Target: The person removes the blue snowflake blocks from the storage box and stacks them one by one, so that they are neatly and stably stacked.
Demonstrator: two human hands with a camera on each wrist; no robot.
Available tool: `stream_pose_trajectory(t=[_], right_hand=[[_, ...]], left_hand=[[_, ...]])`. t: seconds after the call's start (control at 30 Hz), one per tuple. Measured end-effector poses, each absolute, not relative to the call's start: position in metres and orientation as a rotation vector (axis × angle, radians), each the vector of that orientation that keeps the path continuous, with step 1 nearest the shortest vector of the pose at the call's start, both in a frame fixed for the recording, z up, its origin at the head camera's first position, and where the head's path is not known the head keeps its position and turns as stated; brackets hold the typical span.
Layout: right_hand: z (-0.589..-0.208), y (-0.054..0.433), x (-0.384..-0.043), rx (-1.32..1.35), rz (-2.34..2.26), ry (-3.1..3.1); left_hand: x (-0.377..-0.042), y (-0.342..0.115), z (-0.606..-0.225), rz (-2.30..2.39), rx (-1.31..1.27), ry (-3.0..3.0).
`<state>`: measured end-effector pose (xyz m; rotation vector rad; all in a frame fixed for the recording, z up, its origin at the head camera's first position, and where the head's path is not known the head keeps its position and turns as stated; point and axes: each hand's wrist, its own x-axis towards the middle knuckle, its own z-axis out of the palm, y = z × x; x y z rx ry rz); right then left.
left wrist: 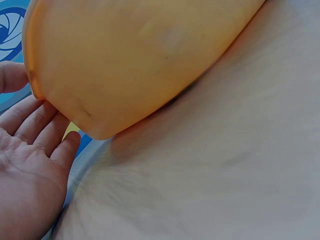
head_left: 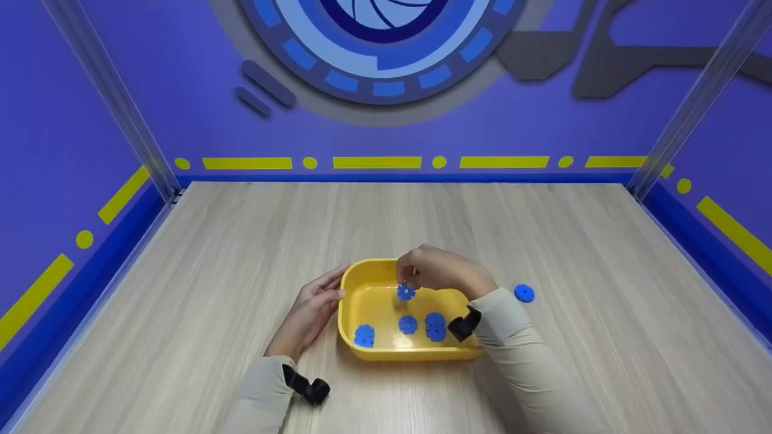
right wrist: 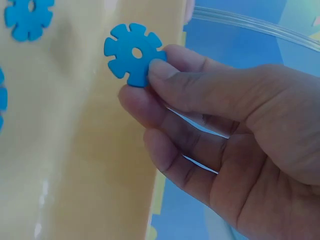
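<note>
My right hand (head_left: 443, 268) is over the yellow plastic basin (head_left: 410, 354). Its thumb and fingers pinch a blue notched disc (right wrist: 130, 52) with a round hole in the middle, like a snowflake building piece. Beneath, on the basin floor, lie more blue notched discs: one single disc (head_left: 408, 325), a pair of overlapping discs (head_left: 435, 327) near the right forearm and a left-hand group (head_left: 364, 336) by the front corner. My left hand (head_left: 313, 310) holds the basin's left side, thumb at the rim and fingers along the outer wall, as the left wrist view also shows.
Right of the basin, a blue disc (head_left: 524, 293) lies on the wood-grain table (head_left: 241, 253). The right sleeve (head_left: 525, 355) covers the basin's front right corner. Purple-blue panels (head_left: 386, 135) with yellow dashes enclose the back and both sides.
</note>
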<state>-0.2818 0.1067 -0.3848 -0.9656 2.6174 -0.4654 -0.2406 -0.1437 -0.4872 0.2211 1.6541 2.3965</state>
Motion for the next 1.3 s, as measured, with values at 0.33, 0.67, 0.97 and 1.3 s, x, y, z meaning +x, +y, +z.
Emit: stream_pose_trajectory(t=[0.33, 0.67, 0.97, 1.3], right_hand=[[-0.373, 0.138, -0.277, -1.025, -0.577, 2.678], [-0.374, 0.183, -0.273, -0.948, -0.728, 2.790], [-0.381, 0.225, -0.265, -0.895, -0.861, 2.861], [-0.397, 0.261, -0.256, -0.750, -1.007, 2.982]], left_hand=[[-0.241, -0.144, -0.487, 2.390, 0.226, 1.652], [-0.241, -0.143, -0.487, 2.392, 0.221, 1.658], [-0.241, -0.144, -0.487, 2.380, 0.232, 1.660], [-0.241, -0.144, -0.487, 2.375, 0.241, 1.667]])
